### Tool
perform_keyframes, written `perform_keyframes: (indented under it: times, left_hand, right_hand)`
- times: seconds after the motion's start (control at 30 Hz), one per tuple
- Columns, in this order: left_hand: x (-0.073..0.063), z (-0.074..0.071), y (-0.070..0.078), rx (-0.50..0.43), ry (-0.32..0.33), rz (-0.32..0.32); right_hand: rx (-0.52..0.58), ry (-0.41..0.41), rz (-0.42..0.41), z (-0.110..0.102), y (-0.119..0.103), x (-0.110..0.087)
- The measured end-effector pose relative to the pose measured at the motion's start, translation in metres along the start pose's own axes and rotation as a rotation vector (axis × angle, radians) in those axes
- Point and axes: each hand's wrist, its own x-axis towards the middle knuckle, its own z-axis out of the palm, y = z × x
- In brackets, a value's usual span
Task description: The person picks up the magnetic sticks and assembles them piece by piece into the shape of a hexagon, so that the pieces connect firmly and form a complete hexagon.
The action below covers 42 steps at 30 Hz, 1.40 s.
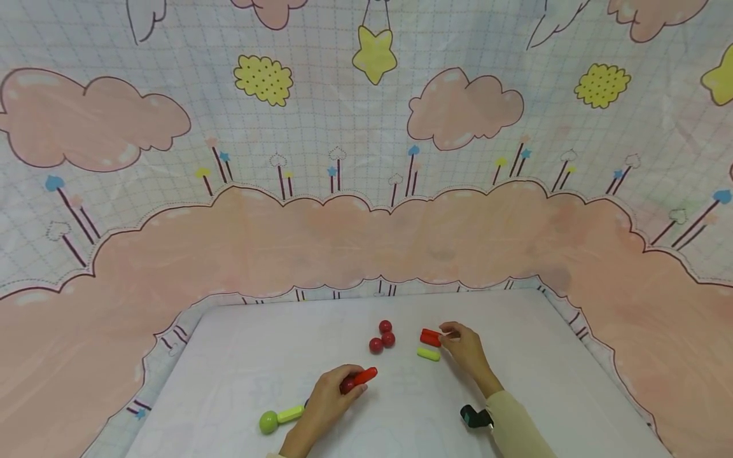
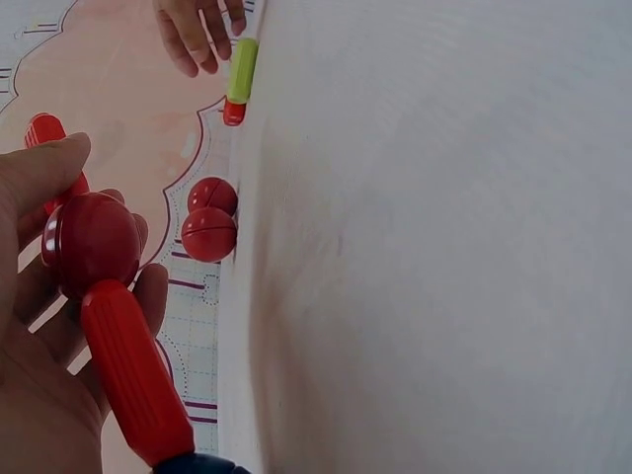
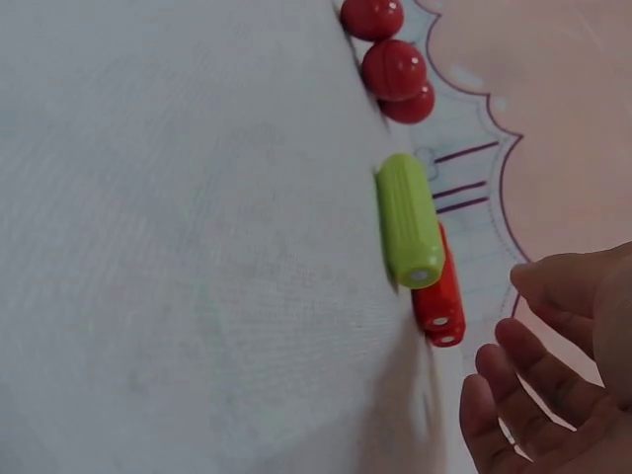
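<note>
My left hand (image 1: 328, 399) grips a red ball (image 2: 94, 242) together with a red rod (image 1: 365, 376) that meets it. In the left wrist view the thumb lies on this rod. A second ribbed red rod (image 2: 138, 375) runs from the ball down to a dark blue piece (image 2: 197, 464). A green ball (image 1: 268, 422) and a yellow-green rod (image 1: 291, 414) extend left of that hand; the hand partly hides how they connect. My right hand (image 1: 466, 353), fingers loosely bent and holding nothing, hovers beside the red rods (image 3: 439, 301) and a loose yellow-green rod (image 3: 408, 222).
Several red balls (image 1: 388, 340) sit grouped on the white tabletop (image 1: 275, 343), left of the loose rods. A black device (image 1: 475, 417) is by the right sleeve (image 1: 515, 426). Patterned cloth (image 1: 366, 245) surrounds the table at the back and sides.
</note>
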Motion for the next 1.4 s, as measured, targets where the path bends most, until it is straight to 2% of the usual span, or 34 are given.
perform_keyframes:
  times: [0.17,0.6,0.9,1.13,1.4]
  left_hand:
    - [0.0,-0.001,0.0,-0.004,-0.002,0.002]
    - [-0.001,0.0,-0.002,0.007,0.028,0.044]
    - [-0.001,-0.002,-0.001,0.003,0.004,0.006]
    - [-0.002,-0.002,-0.001,-0.002,0.001,0.009]
    - [-0.002,-0.003,-0.002,-0.008,-0.003,0.019]
  right_hand:
    - [-0.02,-0.045,0.047,0.004,0.006,0.005]
    - [-0.073,-0.098,0.094,0.01,0.011,0.01]
    - [-0.033,-0.035,0.063,0.015,0.012,0.011]
    - [-0.006,0.011,0.044,0.014,0.013,0.011]
    - [-0.004,0.016,0.055,0.012,0.011,0.01]
